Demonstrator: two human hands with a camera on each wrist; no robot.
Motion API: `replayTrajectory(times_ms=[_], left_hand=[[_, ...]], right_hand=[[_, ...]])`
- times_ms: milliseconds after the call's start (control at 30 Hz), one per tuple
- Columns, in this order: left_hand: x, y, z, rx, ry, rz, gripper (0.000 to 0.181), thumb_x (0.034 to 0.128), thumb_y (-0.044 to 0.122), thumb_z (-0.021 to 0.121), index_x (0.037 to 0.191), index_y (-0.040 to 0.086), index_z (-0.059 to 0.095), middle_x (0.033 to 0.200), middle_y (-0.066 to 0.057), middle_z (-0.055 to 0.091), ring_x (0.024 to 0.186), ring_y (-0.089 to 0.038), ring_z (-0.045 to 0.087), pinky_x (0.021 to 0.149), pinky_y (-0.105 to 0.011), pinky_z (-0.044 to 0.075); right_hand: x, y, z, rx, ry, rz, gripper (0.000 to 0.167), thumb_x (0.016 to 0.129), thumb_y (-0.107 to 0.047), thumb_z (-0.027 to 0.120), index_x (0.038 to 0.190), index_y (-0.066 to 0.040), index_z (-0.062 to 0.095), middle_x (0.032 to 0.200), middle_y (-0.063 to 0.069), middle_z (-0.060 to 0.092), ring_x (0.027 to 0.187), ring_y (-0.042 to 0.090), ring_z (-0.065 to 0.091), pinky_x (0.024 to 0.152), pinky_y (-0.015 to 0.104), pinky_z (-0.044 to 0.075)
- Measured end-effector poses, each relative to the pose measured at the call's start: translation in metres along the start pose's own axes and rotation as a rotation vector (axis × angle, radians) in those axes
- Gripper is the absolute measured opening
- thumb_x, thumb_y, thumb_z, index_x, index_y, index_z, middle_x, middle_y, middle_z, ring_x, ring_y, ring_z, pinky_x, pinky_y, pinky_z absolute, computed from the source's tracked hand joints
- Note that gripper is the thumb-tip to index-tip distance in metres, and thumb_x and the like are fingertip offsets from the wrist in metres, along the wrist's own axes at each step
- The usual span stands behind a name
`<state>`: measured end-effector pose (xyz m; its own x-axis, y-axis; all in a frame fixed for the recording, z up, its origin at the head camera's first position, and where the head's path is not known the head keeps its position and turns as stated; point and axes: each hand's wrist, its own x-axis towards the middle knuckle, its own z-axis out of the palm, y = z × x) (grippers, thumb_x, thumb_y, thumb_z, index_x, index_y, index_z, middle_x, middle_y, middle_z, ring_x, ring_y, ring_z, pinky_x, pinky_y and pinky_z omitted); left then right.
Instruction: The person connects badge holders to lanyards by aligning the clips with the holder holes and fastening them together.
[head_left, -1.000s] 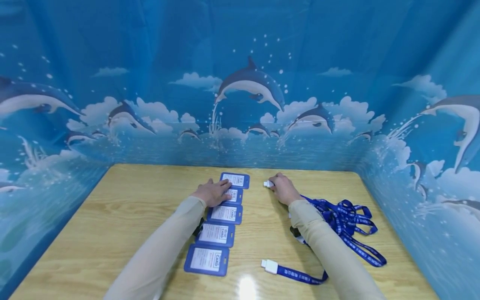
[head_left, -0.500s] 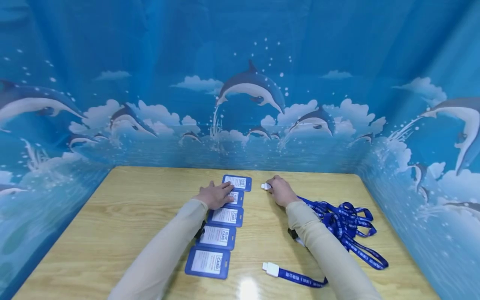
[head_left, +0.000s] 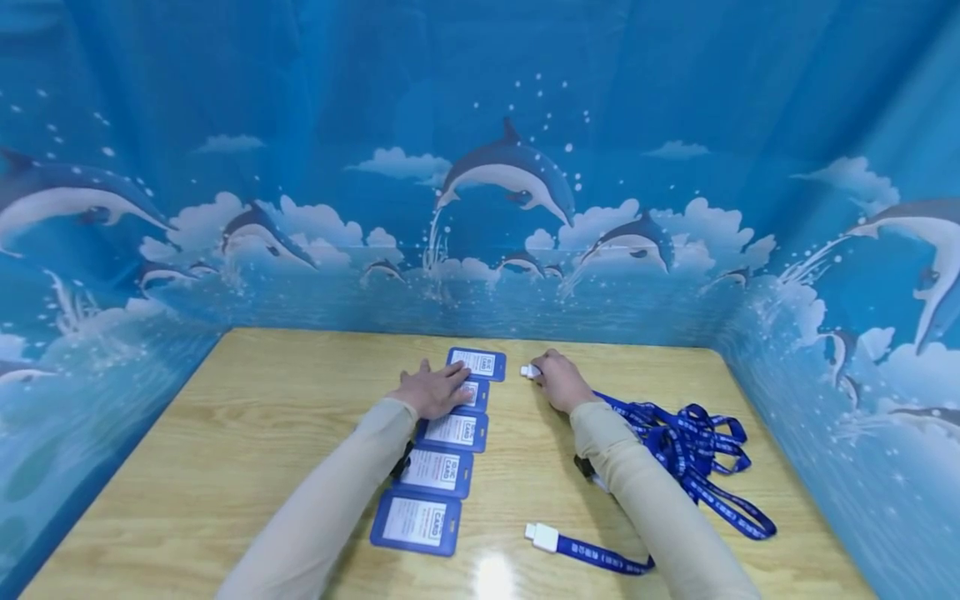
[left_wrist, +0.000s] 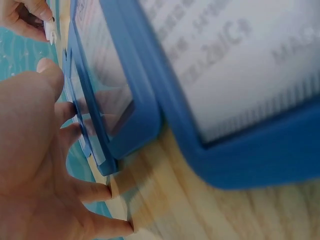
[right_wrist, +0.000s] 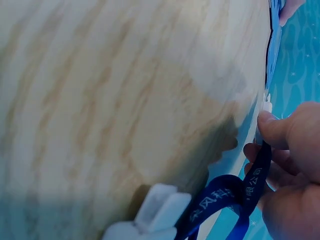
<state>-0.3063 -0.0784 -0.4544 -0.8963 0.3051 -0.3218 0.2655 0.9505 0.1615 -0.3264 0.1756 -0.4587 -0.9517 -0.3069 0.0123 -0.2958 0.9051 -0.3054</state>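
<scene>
My left hand (head_left: pixel 431 392) lies with fingers spread over the far end of a column of blue ID card holders. Its fingers touch the second holder (head_left: pixel 471 396) and reach the near edge of the farthest holder (head_left: pixel 480 363). In the left wrist view, that hand (left_wrist: pixel 35 155) has its fingertips down on the holders and the wood. Opposite, my right hand (head_left: pixel 564 383) pinches the white plastic clip (head_left: pixel 529 371) of a blue lanyard, just right of the farthest holder. The right wrist view has thumb and fingers on this clip (right_wrist: pixel 267 106), its printed strap (right_wrist: pixel 257 177) trailing below.
More holders, including the nearest one (head_left: pixel 416 523), continue the column towards me. A tangled pile of blue lanyards (head_left: pixel 686 442) lies right of my right forearm. Another lanyard's white clip (head_left: pixel 542 537) lies at the front. A dolphin-print curtain (head_left: pixel 480 275) encloses the wooden table (head_left: pixel 300 375).
My right hand has shifted slightly left with the lanyard clip, nearer to the farthest holder. My left hand stays on the holders, almost still.
</scene>
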Motion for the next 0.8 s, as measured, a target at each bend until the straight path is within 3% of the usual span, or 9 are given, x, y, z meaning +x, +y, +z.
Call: replayTrajectory(times_ms=[800], left_hand=[[0.0003, 0.0021, 0.0007, 0.005, -0.003, -0.022, 0.068, 0.1020, 0.067, 0.027, 0.162, 0.035, 0.021, 0.170, 0.011, 0.015, 0.152, -0.050, 0.010, 0.116, -0.077, 0.015]], right_hand=[[0.0047, -0.0074, 0.0051, -0.006, 0.007, 0.003, 0.028, 0.099, -0.006, 0.064, 0.125, 0.001, 0.068, 0.115, 0.016, 0.063, 0.106, 0.029, 0.064, 0.095, 0.042, 0.057]])
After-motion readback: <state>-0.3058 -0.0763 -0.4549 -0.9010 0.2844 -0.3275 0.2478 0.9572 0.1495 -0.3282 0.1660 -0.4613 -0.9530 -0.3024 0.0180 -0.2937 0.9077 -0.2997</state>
